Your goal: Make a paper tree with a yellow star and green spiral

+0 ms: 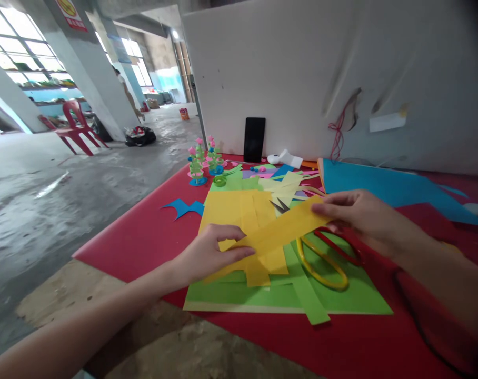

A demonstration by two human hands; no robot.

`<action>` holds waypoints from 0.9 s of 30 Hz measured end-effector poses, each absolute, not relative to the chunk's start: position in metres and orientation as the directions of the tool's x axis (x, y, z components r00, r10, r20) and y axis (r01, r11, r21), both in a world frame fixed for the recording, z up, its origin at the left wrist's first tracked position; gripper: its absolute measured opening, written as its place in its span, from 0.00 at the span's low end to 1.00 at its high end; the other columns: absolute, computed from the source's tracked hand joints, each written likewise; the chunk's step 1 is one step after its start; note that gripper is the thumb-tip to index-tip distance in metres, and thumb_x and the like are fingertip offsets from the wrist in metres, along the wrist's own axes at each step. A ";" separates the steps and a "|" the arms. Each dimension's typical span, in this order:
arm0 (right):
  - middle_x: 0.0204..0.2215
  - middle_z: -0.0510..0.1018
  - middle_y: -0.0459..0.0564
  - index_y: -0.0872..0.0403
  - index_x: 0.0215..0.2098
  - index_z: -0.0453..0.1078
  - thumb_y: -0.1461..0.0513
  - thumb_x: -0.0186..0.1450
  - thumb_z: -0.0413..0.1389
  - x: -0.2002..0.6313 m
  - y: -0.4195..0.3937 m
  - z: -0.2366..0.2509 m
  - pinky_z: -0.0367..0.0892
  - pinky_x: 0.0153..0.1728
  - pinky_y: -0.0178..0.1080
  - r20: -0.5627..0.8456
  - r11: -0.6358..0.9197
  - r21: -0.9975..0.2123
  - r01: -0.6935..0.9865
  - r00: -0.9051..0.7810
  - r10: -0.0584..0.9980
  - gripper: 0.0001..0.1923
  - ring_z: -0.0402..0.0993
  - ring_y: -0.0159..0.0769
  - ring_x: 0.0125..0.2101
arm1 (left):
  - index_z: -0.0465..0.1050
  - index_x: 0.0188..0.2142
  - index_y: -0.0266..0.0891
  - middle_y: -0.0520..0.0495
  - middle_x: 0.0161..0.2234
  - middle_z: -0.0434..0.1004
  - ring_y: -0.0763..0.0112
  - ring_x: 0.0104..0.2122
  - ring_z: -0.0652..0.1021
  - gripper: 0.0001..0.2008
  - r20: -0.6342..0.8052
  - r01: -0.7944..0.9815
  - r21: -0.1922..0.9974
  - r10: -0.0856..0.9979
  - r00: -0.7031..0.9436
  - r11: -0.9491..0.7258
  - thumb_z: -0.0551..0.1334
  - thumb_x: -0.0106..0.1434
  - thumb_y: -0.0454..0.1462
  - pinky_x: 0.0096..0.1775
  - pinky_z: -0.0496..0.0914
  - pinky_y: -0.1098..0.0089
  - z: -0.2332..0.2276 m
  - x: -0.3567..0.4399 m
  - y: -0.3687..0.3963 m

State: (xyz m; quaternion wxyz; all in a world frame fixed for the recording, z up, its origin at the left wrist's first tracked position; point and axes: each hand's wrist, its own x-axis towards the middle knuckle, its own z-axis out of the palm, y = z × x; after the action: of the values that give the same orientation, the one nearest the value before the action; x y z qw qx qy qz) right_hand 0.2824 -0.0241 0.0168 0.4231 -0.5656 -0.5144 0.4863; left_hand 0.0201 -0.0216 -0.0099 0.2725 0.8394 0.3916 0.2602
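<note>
In the head view, you hold a yellow strip (282,228) of paper between your two hands, above the papers on the red-covered table (136,237). Your left hand (213,251) is nearly closed, thumb and fingers pinching the strip at its lower-left part; some yellow seems to run on past that hand, though whether all of it belongs to the strip is hard to tell. Your right hand (353,211) pinches the upper-right end between thumb and fingers.

The strip's long axis slants up and away from your left hand to your right, so your right hand is the farther forward of the two. The strip looks flat and fairly taut between them. Both hands touch it, so neither is nearer.

The scissors (326,278) lie beneath, crossing under the strip: the parted blades show on its far side, pointing forward and left, and the yellow and red handles on its near side. Your right hand is the closer to them, just above the red handle. Under the strip lie a yellow sheet (221,206) and a larger green sheet (231,301); a loose green strip (310,300) overhangs that sheet's near edge.
</note>
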 end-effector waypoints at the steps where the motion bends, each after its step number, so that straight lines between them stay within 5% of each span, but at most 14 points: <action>1: 0.16 0.67 0.40 0.54 0.21 0.72 0.60 0.48 0.64 0.288 -0.021 0.018 0.58 0.15 0.28 -0.098 -0.103 -0.984 0.144 0.041 0.994 0.07 0.59 0.21 0.15 | 0.71 0.25 0.36 0.52 0.24 0.73 0.73 0.26 0.73 0.10 0.230 0.522 0.665 0.812 0.537 -0.534 0.61 0.54 0.42 0.29 0.66 0.74 -0.009 0.018 -0.018; 8: 0.13 0.66 0.42 0.56 0.22 0.70 0.60 0.57 0.57 0.312 -0.016 0.032 0.57 0.14 0.29 -0.048 -0.057 -0.997 0.059 0.152 0.987 0.09 0.60 0.21 0.14 | 0.73 0.22 0.36 0.49 0.25 0.76 0.69 0.28 0.75 0.11 0.324 0.510 0.714 0.871 0.368 -0.481 0.62 0.53 0.42 0.30 0.68 0.73 -0.002 -0.004 0.015; 13: 0.22 0.73 0.43 0.53 0.29 0.70 0.59 0.55 0.60 0.294 -0.018 0.017 0.65 0.18 0.26 -0.001 -0.004 -1.000 0.015 0.206 0.979 0.07 0.69 0.24 0.20 | 0.69 0.38 0.37 0.46 0.37 0.74 0.70 0.39 0.74 0.12 0.539 0.431 0.717 0.828 0.156 -0.548 0.48 0.62 0.33 0.43 0.68 0.67 -0.007 -0.013 0.028; 16: 0.27 0.75 0.46 0.53 0.30 0.71 0.57 0.54 0.60 0.270 -0.027 0.007 0.68 0.19 0.29 -0.015 -0.018 -0.999 0.028 0.100 0.995 0.09 0.73 0.30 0.25 | 0.70 0.38 0.37 0.46 0.39 0.74 0.70 0.42 0.73 0.15 0.605 0.398 0.663 0.767 0.215 -0.634 0.48 0.60 0.27 0.47 0.67 0.66 -0.012 -0.006 0.016; 20: 0.27 0.77 0.48 0.56 0.30 0.71 0.57 0.56 0.58 0.238 -0.050 0.006 0.70 0.22 0.33 -0.082 -0.073 -0.993 0.094 -0.090 0.993 0.10 0.73 0.30 0.20 | 0.68 0.45 0.35 0.42 0.43 0.74 0.69 0.45 0.73 0.16 0.687 0.331 0.289 0.435 0.582 -0.898 0.50 0.60 0.25 0.45 0.69 0.68 -0.015 0.012 -0.013; 23: 0.26 0.77 0.46 0.55 0.29 0.71 0.58 0.56 0.58 0.223 -0.065 0.008 0.70 0.25 0.32 -0.108 -0.084 -0.989 0.125 -0.197 0.974 0.08 0.73 0.30 0.20 | 0.62 0.52 0.33 0.39 0.50 0.69 0.65 0.52 0.67 0.20 0.635 0.376 0.105 0.352 0.687 -0.921 0.58 0.59 0.32 0.53 0.62 0.63 -0.016 0.024 -0.027; 27: 0.23 0.74 0.44 0.53 0.27 0.72 0.59 0.59 0.55 0.217 -0.074 0.009 0.69 0.27 0.31 -0.002 0.065 -0.972 0.225 -0.286 0.958 0.07 0.72 0.29 0.22 | 0.60 0.52 0.36 0.41 0.49 0.71 0.65 0.52 0.68 0.21 0.631 0.380 0.039 0.317 0.708 -0.924 0.58 0.59 0.37 0.57 0.55 0.59 -0.016 0.026 -0.031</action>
State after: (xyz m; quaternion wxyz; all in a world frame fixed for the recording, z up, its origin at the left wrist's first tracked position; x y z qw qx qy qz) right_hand 0.2168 -0.0743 0.0088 0.3692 -0.4699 -0.6293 0.4968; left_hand 0.0263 -0.0308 -0.0157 -0.0471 0.9228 0.1888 0.3324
